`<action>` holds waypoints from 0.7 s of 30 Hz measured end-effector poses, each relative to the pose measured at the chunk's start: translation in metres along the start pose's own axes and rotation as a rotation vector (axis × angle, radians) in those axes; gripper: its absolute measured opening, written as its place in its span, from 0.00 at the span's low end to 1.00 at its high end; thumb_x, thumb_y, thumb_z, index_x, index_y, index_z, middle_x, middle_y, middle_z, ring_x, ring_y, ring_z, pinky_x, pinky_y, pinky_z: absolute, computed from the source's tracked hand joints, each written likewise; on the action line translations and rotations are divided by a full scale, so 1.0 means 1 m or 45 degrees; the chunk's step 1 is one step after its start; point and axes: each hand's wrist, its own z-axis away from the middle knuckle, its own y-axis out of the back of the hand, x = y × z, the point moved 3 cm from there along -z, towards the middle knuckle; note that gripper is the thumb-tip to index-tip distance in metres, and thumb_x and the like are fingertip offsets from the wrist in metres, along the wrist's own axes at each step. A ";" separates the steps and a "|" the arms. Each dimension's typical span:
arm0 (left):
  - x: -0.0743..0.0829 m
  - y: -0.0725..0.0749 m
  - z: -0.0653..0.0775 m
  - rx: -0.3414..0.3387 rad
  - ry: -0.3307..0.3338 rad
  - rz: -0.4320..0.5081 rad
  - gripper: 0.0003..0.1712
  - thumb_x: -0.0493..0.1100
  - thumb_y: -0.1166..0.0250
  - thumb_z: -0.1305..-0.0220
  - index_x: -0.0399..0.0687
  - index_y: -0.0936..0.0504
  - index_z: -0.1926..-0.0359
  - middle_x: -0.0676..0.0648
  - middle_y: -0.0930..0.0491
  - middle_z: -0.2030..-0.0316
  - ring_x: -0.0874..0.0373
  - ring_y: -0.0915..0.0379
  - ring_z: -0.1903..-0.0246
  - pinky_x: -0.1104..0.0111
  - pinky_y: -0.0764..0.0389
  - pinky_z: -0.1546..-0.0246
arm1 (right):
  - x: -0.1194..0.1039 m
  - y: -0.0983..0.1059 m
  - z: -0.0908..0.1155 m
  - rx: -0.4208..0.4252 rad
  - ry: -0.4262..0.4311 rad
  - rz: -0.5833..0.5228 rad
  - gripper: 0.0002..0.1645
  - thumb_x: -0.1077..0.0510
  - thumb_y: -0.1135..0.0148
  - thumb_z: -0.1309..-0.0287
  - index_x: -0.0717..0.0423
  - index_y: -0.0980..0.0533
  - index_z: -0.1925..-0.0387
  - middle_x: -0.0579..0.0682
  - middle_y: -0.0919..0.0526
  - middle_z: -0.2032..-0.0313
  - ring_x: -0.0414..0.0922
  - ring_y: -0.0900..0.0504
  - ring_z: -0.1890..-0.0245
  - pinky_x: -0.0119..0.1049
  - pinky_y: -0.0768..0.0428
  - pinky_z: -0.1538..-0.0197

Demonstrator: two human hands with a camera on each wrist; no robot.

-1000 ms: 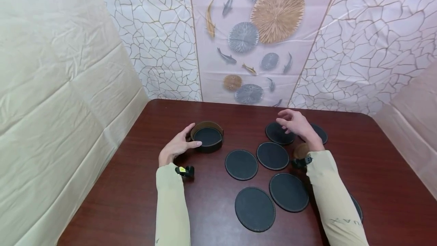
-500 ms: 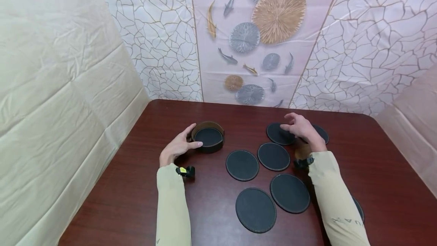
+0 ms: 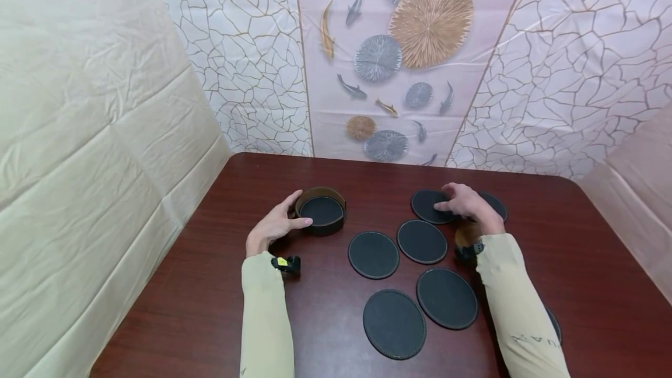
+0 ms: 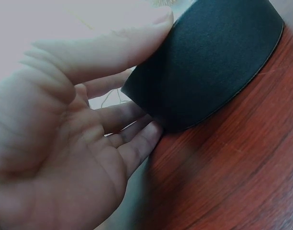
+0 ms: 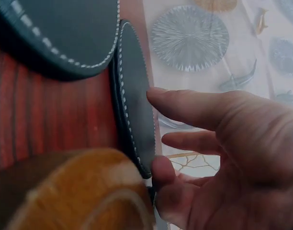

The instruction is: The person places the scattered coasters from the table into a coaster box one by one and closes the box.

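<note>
My left hand point(image 3: 275, 225) grips the left side of a round black coaster holder point(image 3: 326, 230), thumb on its near side and fingers behind. A dark coaster point(image 3: 319, 210) lies inside it, and the black outer wall fills the top of the left wrist view. At the back right, my right hand point(image 3: 464, 202) is over a black coaster point(image 3: 424, 205), its fingers loosely bent. In the right wrist view the thumb tip meets the edge of this stitched coaster point(image 5: 136, 91); whether they touch I cannot tell. Nothing is held in that hand.
Around lie more black coasters: one in the middle point(image 3: 422, 242), one left of it point(image 3: 373, 255), two nearer point(image 3: 447, 298), one behind the right hand point(image 3: 496, 206), one partly under the right sleeve point(image 3: 554, 325). A brown disc point(image 3: 465, 233) sits by the right wrist.
My right hand has moved slightly right and down toward the back coaster, its fingers lower over it. The left hand stays on the coaster holder.
</note>
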 end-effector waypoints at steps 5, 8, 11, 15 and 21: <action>0.015 0.001 0.009 -0.022 0.013 0.003 0.53 0.45 0.31 0.39 0.54 0.54 0.21 0.45 0.49 0.23 0.45 0.59 0.23 0.46 0.47 0.27 | 0.001 -0.001 0.000 0.001 -0.040 0.084 0.45 0.48 0.38 0.36 0.75 0.43 0.32 0.75 0.35 0.38 0.63 0.27 0.48 0.51 0.22 0.51; 0.026 0.001 0.017 -0.032 0.017 0.007 0.52 0.44 0.31 0.38 0.53 0.53 0.22 0.44 0.49 0.24 0.45 0.58 0.24 0.47 0.46 0.27 | 0.001 -0.001 0.001 -0.006 -0.084 0.050 0.46 0.47 0.38 0.36 0.76 0.43 0.33 0.74 0.33 0.42 0.59 0.25 0.56 0.45 0.23 0.59; 0.032 0.002 0.022 -0.033 0.014 0.010 0.51 0.43 0.31 0.38 0.52 0.52 0.22 0.43 0.48 0.24 0.45 0.57 0.24 0.47 0.47 0.27 | 0.002 -0.001 0.001 0.001 -0.102 0.025 0.44 0.48 0.37 0.37 0.77 0.41 0.35 0.69 0.30 0.50 0.52 0.27 0.68 0.39 0.27 0.67; 0.034 0.002 0.025 -0.030 0.014 0.013 0.51 0.43 0.31 0.38 0.53 0.52 0.22 0.43 0.49 0.24 0.45 0.58 0.24 0.47 0.47 0.26 | 0.004 -0.001 0.000 0.005 -0.115 -0.002 0.36 0.48 0.36 0.38 0.74 0.36 0.44 0.58 0.30 0.68 0.45 0.35 0.80 0.37 0.33 0.74; 0.034 0.001 0.025 -0.028 0.031 0.021 0.51 0.43 0.31 0.38 0.55 0.52 0.22 0.44 0.49 0.23 0.46 0.58 0.23 0.48 0.46 0.26 | 0.007 -0.002 -0.001 -0.017 -0.130 -0.034 0.26 0.46 0.35 0.39 0.53 0.39 0.80 0.43 0.46 0.86 0.41 0.47 0.87 0.35 0.41 0.79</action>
